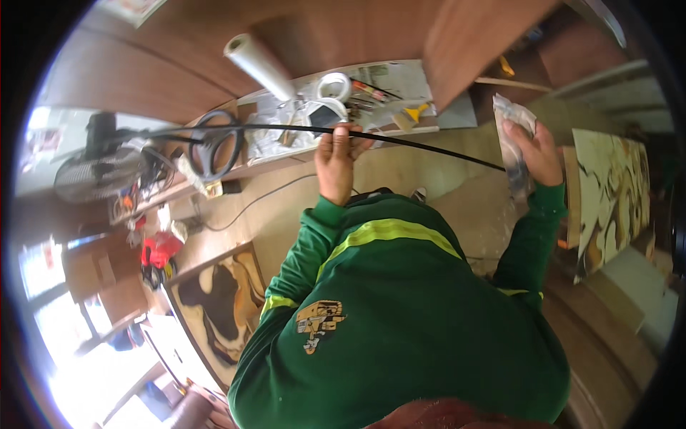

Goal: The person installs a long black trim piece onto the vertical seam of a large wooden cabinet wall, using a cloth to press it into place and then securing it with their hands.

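While our left hand (334,168) pinches the black strip (421,146) along the table's (275,164) near edge, our right hand (537,154) grips the plastic sleeve (513,136) by its right end; we should steady both, avoiding kinks.

white glare lower left, dark curved rim

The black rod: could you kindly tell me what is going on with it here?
A person's left grip holds the long black rod crosswise, while the right grip holds a crumpled plastic wrapper. The rod's right end reaches the wrapper; whether it goes inside, I cannot tell. Beyond lies a yellow scraper.
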A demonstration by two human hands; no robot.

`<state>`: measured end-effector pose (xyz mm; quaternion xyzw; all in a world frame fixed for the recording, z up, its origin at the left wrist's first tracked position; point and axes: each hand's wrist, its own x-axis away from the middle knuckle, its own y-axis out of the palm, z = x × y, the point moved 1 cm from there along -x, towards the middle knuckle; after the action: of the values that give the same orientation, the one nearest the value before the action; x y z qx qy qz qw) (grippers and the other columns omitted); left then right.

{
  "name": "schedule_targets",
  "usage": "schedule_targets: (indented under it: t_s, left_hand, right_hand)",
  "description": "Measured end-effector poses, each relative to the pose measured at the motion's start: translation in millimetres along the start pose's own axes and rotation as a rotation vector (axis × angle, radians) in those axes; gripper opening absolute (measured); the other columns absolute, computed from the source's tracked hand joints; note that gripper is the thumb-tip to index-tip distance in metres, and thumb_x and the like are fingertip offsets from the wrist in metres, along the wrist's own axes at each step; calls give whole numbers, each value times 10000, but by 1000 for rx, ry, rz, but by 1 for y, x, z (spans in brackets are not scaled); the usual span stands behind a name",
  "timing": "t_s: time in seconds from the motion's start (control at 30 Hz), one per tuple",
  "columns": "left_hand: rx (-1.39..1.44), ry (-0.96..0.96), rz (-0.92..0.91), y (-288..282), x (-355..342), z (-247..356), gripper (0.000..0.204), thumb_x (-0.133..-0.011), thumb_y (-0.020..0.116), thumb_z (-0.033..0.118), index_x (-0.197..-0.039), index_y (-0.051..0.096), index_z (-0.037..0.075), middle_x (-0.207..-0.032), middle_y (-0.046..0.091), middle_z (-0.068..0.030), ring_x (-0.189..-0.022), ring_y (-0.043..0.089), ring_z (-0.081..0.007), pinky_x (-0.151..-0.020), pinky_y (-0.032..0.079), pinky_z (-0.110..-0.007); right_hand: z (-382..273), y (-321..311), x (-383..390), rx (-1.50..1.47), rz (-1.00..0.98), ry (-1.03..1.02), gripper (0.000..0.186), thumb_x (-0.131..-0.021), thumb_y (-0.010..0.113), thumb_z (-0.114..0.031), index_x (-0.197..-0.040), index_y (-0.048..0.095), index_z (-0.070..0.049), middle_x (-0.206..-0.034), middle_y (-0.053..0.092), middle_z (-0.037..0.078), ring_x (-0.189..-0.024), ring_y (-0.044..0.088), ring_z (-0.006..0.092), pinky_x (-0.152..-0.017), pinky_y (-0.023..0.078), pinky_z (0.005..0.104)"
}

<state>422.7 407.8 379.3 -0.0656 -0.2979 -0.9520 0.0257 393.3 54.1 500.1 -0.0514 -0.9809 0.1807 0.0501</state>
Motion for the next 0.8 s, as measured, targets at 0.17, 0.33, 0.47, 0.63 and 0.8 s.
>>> schedule_targets:
  t_s: [0.17, 0.33, 0.47, 0.63, 0.8]
  left_hand:
    - [-12, 8, -39, 11, -4, 5, 232, -1049, 487, 204, -1107, 581, 0, -1032, 666, -126, -902, 686, -220, -847, 596, -375]
    - [-38, 23, -24, -6, -7, 1, 262, -1042, 511, 236, -1118, 564, -9, -1029, 658, -141, -888, 686, -235, -817, 597, -360]
    - [-6, -33, -44, 0, 1, 1, 269, -1036, 529, 254, -1112, 563, -1, -1015, 636, -109, -854, 660, -203, -814, 595, -362]
    - [47, -82, -121, -2, 10, -8, 243, -1043, 510, 229, -1121, 543, 1, -1048, 616, -99, -926, 652, -196, -845, 591, -359]
    - [80, -153, -167, -16, 21, -13, 254, -1048, 494, 217, -1138, 544, -14, -1060, 631, -105, -976, 654, -206, -900, 578, -349]
  right_hand:
    - [7, -23, 31, 68, 103, 132, 428, -911, 699, -262, -1194, 621, 50, -1102, 680, 55, -988, 608, 127, -912, 473, 280]
    - [34, -16, 42, 164, 130, 150, 428, -896, 707, -268, -1192, 637, 32, -1094, 691, 55, -964, 619, 130, -905, 476, 286]
    - [0, 21, 39, 25, -80, 21, 381, -904, 689, -239, -1184, 652, 18, -1049, 701, 48, -935, 621, 121, -888, 481, 284]
    - [-68, 93, -6, -22, -418, -128, 298, -924, 655, -184, -1139, 670, 22, -962, 708, 50, -859, 622, 108, -768, 506, 281]
    - [-116, 197, -56, 193, -744, -420, 275, -886, 665, -173, -1104, 681, -5, -875, 714, 139, -778, 657, 175, -749, 516, 335]
